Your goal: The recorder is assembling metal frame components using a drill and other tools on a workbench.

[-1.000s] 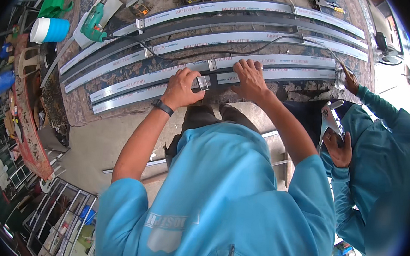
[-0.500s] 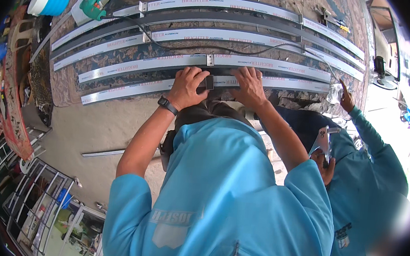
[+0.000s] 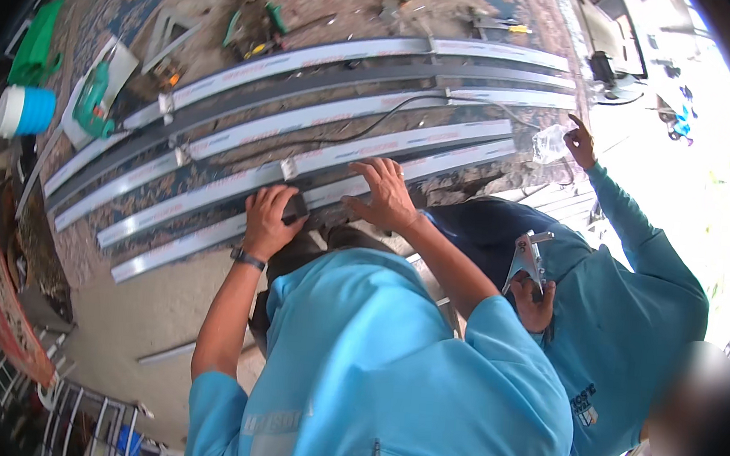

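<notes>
My left hand (image 3: pixel 269 220) is closed with thumb and fingers around a small dark rectangular piece (image 3: pixel 296 209) at the nearest long aluminium bar (image 3: pixel 179 249). That bar has printed white film along its face. My right hand (image 3: pixel 384 197) is to the right, fingers spread over the same bar, with nothing in its grasp. Just beyond my hands lies a second film-covered bar (image 3: pixel 205 192), with a small metal bracket (image 3: pixel 289 169) on its edge. Whether my right fingertips touch the bar, I cannot tell.
More long bars (image 3: pixel 296 123) lie farther off on the patterned carpet, a black cable across them. A green drill (image 3: pixel 94 102) and a blue-white jug (image 3: pixel 27 112) are at left. At right a co-worker (image 3: pixel 624 317) holds a metal tool (image 3: pixel 525 262), other hand near a clear bag (image 3: pixel 550 145).
The whole view has turned, so the bars now slant upward to the right. My right hand's fingers have spread. My left hand stays at the dark piece.
</notes>
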`<action>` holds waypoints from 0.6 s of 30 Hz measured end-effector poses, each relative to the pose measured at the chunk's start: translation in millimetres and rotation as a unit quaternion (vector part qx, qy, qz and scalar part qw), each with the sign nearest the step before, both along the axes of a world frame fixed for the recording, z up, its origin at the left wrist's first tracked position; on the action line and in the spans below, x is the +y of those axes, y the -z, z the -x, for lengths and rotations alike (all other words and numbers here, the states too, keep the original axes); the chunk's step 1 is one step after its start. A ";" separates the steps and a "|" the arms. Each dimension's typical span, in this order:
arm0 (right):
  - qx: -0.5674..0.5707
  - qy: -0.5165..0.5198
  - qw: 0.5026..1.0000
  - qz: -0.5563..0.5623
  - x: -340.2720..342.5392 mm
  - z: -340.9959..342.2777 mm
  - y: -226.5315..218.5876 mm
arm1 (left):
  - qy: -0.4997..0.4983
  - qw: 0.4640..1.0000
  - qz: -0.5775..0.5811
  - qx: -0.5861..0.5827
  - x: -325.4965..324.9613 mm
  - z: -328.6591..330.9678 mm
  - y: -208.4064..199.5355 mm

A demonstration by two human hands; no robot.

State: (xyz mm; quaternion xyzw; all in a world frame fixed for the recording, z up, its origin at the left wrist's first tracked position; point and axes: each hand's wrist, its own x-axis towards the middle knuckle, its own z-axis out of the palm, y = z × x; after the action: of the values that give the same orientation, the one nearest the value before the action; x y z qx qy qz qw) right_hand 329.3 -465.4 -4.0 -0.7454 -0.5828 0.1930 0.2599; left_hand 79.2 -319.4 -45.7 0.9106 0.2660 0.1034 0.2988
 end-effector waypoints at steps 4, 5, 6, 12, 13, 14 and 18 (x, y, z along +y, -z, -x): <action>-0.009 0.162 0.982 -0.099 4.9 -36.1 2.7 | 0.010 1.000 0.006 -0.004 3.7 -2.5 -1.9; 0.021 0.202 0.975 -0.094 10.2 -48.3 0.7 | 0.008 1.000 0.007 -0.007 2.2 -3.3 -2.4; 0.018 0.213 0.970 -0.116 19.3 -62.4 2.4 | 0.008 1.000 0.008 -0.001 2.5 -2.3 -2.5; -0.042 0.221 0.966 -0.129 130.9 -170.7 22.5 | -0.007 0.998 0.010 0.061 -4.5 4.6 -21.4; -0.107 0.234 0.956 -0.140 155.4 -192.3 38.6 | -0.008 0.997 0.001 0.076 -5.4 4.6 -32.3; -0.092 0.235 0.959 -0.128 178.3 -210.3 46.9 | -0.014 0.996 0.006 0.093 -5.6 7.3 -45.9; -0.058 0.352 0.910 0.210 255.8 -258.4 55.2 | -0.108 0.992 0.015 0.056 -0.2 28.3 -85.1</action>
State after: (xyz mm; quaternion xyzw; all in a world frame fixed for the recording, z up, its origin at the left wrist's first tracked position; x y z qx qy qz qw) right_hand 587.7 -209.6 -59.2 -0.9495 -0.2425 0.1634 0.1136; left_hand 50.9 -319.6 39.4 0.8765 0.3805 0.0799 0.2840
